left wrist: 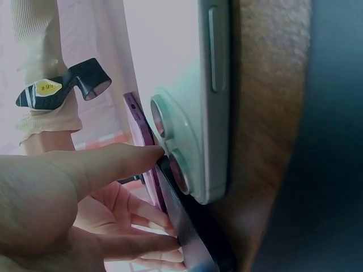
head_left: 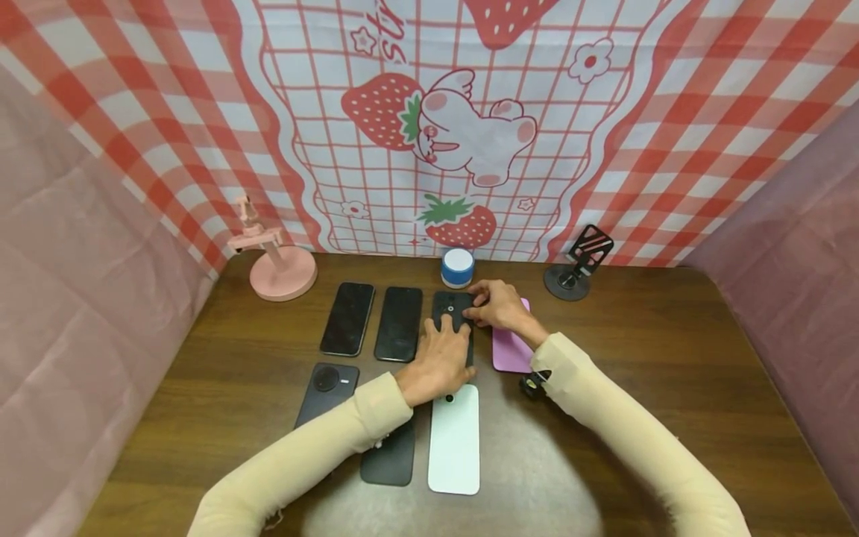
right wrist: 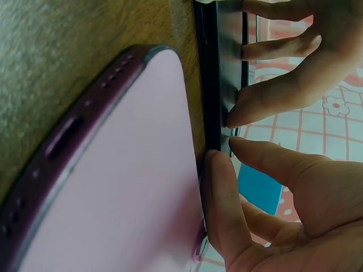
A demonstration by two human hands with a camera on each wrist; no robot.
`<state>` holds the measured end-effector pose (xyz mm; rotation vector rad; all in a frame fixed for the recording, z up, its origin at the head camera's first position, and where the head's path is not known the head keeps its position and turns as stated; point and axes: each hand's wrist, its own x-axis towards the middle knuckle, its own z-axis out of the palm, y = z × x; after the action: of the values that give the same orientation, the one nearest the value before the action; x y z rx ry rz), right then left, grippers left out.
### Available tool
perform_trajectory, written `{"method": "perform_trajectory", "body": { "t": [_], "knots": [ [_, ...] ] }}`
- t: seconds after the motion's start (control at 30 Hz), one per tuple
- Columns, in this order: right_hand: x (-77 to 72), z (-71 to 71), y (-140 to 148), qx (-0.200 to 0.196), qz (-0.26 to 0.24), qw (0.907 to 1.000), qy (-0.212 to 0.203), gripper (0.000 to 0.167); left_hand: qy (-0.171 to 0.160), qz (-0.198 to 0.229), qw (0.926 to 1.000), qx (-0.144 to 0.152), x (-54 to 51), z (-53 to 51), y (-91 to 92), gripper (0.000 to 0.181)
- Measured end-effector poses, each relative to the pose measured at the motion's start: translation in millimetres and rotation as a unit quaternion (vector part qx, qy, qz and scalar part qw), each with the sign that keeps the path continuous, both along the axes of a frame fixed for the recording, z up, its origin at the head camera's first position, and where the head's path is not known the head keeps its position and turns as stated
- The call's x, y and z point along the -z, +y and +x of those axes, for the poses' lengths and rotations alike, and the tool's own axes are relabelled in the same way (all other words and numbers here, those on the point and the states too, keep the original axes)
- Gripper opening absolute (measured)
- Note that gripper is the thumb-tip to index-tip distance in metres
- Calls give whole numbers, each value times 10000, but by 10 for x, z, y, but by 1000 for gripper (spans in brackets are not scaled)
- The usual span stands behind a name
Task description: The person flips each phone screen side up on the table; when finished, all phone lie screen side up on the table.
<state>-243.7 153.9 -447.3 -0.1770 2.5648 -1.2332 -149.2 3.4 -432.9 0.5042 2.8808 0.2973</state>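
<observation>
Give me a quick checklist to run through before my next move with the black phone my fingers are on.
1. Left grip on the black phone: ok, resting on its back.
2. Right grip pinching that phone: cannot tell; it is at the right edge, near the far end.
3. Camera side up: ok, the lenses show.
4. Gap to the purple phone: ok, table shows between them.
5. Gap to the mint phone: cannot tell; the left grip hides that spot in the head view.
6. Purple phone's whole outline visible from the head: not ok, the right grip blocks part.
</observation>
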Motion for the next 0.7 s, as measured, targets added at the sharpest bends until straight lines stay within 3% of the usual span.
{"method": "perform_trajectory", "body": {
  "t": [0.7],
  "knots": [
    [-34, 12, -21, 140, 114, 9996, -198, 47, -62, 82, 9999, 87, -4, -60, -7, 77]
  ]
}}
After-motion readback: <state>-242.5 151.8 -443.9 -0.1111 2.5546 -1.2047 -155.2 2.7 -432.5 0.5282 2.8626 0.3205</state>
